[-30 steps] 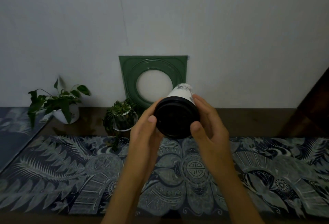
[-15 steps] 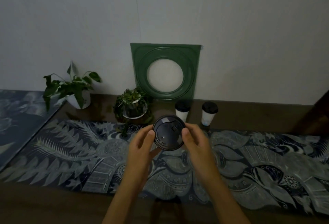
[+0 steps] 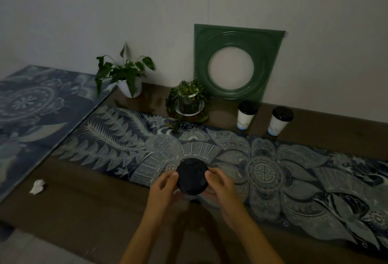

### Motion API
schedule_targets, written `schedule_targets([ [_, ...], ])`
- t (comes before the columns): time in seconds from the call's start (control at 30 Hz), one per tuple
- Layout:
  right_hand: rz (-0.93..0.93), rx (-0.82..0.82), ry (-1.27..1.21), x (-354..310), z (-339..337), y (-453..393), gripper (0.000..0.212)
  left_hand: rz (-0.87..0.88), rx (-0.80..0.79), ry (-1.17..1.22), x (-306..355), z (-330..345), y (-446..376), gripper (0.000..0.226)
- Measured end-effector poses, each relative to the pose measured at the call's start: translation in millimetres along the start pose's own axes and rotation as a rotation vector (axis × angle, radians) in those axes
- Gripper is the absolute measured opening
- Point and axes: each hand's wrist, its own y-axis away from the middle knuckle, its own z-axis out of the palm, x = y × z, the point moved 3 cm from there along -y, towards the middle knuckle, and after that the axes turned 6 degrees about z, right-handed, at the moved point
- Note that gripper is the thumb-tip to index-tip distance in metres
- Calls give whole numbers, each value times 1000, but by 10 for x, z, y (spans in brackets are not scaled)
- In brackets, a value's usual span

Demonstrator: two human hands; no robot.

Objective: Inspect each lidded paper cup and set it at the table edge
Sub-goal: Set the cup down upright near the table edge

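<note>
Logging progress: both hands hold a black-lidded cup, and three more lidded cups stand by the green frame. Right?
Not quite. The head view shows two lidded cups by the green frame, not three. The left hand and right hand do hold the black-lidded cup.

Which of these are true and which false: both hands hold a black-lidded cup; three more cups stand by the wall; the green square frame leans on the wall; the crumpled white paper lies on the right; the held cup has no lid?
1. Both hands hold one black-lidded paper cup. True: the left hand and right hand curl fingers round it.
2. Three more cups stand by the wall. False: only two white paper cups with black lids stand there.
3. The green square frame with a round opening leans on the wall. True.
4. The crumpled white paper scrap lies on the right. False: it lies on the left.
5. The held cup has no lid. False: its black lid faces the camera.
</note>
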Motion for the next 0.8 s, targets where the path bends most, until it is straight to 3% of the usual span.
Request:
schedule_targets([
  [0.5,217,-48,31,736,317,-59,23,-251,110,41,-614,-446,129,21],
  [0.8,285,-39,34,921,304,-118,18,-292,95,14,-763,-447,154,23],
])
